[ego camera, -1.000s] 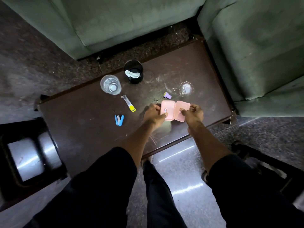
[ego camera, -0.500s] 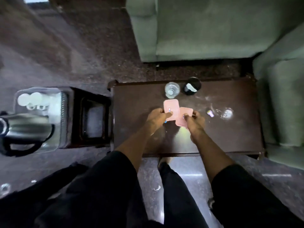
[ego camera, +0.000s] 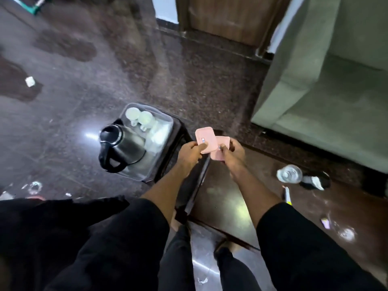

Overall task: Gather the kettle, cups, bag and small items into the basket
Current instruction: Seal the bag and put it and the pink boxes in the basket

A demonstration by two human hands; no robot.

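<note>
Two pink cases are held side by side above the dark wooden table's (ego camera: 231,198) left end. My left hand (ego camera: 190,153) pinches the left pink case (ego camera: 204,138); my right hand (ego camera: 232,154) pinches the right pink case (ego camera: 220,151). To their left a clear plastic basket (ego camera: 165,122) sits on a dark stand. It holds a steel kettle (ego camera: 121,145) with a black handle, two white cups (ego camera: 138,117) and a white bag (ego camera: 157,135). On the table at right are a glass (ego camera: 289,174), a black cup (ego camera: 315,181), a yellow-tipped item (ego camera: 286,197) and a small purple item (ego camera: 325,223).
A green sofa (ego camera: 327,97) stands at the right behind the table. A wooden door (ego camera: 226,15) is at the top. Dark stone floor with scattered litter spreads left. My dark trouser legs fill the bottom of the view.
The view has swung left, bringing the basket close to my hands. Both hands have carried the pink cases leftward, off the middle of the table to its left end.
</note>
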